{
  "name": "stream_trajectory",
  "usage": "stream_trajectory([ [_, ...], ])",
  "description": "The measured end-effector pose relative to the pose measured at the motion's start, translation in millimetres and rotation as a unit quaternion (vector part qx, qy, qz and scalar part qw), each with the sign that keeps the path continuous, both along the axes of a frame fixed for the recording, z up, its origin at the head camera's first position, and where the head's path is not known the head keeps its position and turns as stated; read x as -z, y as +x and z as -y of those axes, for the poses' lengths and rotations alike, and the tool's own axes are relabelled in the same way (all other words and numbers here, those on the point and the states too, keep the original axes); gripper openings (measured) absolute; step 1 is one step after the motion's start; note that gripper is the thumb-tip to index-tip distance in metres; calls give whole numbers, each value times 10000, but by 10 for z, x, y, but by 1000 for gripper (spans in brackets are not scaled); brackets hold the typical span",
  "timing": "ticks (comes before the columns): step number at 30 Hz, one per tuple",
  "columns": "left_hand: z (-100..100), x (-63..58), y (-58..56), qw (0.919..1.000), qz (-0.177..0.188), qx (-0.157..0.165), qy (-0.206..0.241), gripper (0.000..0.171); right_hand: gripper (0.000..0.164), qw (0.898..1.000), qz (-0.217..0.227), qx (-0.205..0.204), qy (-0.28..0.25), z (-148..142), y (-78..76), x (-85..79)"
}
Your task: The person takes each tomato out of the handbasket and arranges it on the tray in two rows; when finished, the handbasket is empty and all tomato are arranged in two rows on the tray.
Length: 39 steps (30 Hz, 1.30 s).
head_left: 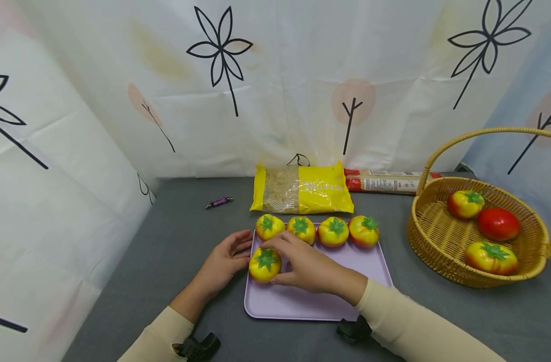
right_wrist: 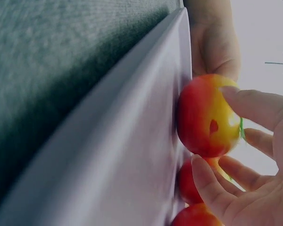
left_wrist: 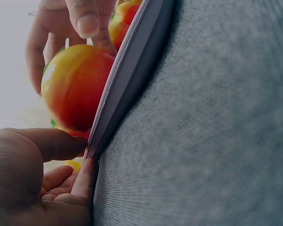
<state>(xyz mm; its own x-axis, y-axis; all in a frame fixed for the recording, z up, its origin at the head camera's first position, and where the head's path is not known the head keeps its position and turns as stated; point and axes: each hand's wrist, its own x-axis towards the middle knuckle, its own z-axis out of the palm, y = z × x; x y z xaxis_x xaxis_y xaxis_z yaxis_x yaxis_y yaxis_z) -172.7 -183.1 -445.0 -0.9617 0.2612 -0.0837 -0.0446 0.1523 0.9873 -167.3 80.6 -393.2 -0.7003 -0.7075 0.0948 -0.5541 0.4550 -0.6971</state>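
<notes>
My right hand (head_left: pixel 304 264) holds a yellow-red toy tomato (head_left: pixel 262 269) with a green leafy top, at the left side of a lilac tray (head_left: pixel 320 306). In the right wrist view its thumb and fingers lie about the tomato (right_wrist: pixel 207 117), which is close against the tray surface. At the tray's left edge is my left hand (head_left: pixel 221 264); in the left wrist view the thumb (left_wrist: pixel 61 143) and fingers pinch the rim (left_wrist: pixel 118 84). Several similar tomatoes (head_left: pixel 333 232) stand in a row along the tray's back edge, the leftmost partly behind the right hand's fingers.
A wicker basket (head_left: pixel 431 251) with a tall handle stands at the right, holding two yellow-red tomatoes and a plain red one (head_left: pixel 498 224). Behind the tray lie a yellow pasta bag (head_left: pixel 322 188) and a long red-ended packet (head_left: pixel 388 182). A small purple wrapped item (head_left: pixel 219 202) lies back left.
</notes>
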Motion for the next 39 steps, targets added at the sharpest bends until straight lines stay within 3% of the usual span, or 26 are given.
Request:
stream_trajectory([
  [9,2,-12,1,10000,20,70,64,71,65,9984,338,137,-425,-192,62,-133],
  [18,0,-15,-2,10000,21,82,36,70,61,9943,248,525,-897,-538,112,-258],
  [28,-3,-19,4,10000,67,47,10,70,45,9846,-17,782,-1566,-1002,102,-324],
  [33,-12,-17,1,10000,78,-15,2,66,43,9811,-93,924,-1698,-1201,102,-338],
  [39,-24,8,4,9993,-54,-200,-308,58,43,9789,-34,1115,-1711,-1369,114,-380],
])
